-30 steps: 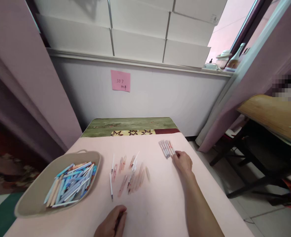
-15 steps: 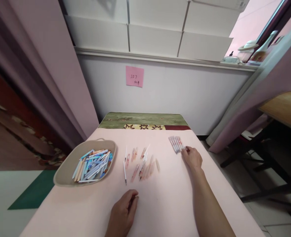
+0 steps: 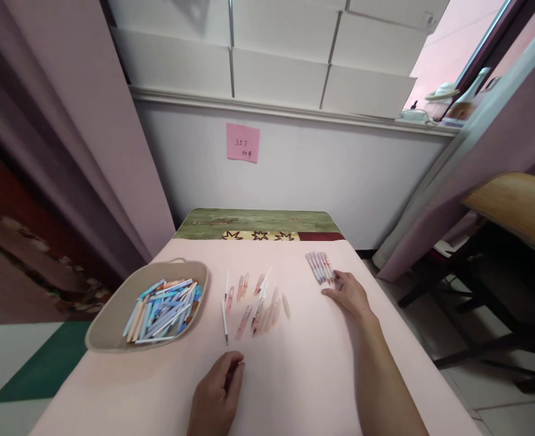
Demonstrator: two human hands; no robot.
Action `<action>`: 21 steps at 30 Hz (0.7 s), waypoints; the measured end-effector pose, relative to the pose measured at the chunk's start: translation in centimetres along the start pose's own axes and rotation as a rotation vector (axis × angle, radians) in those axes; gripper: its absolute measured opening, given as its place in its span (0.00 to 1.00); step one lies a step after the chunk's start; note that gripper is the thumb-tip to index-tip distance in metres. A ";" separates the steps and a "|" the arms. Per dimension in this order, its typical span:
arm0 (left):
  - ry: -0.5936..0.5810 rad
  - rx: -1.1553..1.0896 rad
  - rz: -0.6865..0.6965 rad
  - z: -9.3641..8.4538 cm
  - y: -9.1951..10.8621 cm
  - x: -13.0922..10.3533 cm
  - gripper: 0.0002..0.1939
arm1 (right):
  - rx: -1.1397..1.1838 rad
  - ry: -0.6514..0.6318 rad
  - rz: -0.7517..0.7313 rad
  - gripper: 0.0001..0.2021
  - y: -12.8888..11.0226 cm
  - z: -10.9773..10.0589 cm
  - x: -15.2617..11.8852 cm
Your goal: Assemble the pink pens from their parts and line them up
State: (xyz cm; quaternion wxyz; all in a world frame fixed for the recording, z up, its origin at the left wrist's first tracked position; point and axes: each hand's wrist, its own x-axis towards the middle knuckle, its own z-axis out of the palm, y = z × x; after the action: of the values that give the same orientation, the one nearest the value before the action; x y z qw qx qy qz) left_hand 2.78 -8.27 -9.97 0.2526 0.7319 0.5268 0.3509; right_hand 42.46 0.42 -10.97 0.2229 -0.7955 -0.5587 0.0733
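Loosening since earlier: right hand point(image 3: 350, 295), thumb spread beside pen row point(image 3: 320, 267), placement apparently done. Left hand point(image 3: 217, 392): loosely closed, left of row.

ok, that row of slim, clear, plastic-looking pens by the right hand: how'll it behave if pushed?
The row of slim, clear, plastic-looking pens will likely shift together, since they lie close side by side. Each is probably light and stiff, given the thin, straight barrel. They may slide or roll, lying on a smooth-looking pale pink table cover.
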 end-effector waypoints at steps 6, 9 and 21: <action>0.004 -0.001 0.001 0.1 -0.3 0.0 0.08 | 0.015 0.056 0.068 0.30 0.0 0.4 0.4; 0.016 0.005 0.006 0.2 -0.4 0.1 0.08 | -0.004 0.069 0.114 0.32 -0.4 0.5 0.5; 0.001 0.052 0.039 -0.1 0.5 0.6 0.09 | -0.081 0.151 0.265 0.41 -7.1 2.9 4.0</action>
State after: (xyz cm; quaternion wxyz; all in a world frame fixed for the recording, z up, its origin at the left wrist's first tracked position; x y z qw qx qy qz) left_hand 3.12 -7.85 -9.32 0.2265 0.7482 0.5212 0.3424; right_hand 36.79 6.89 -9.90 0.2201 -0.8738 -0.4331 0.0195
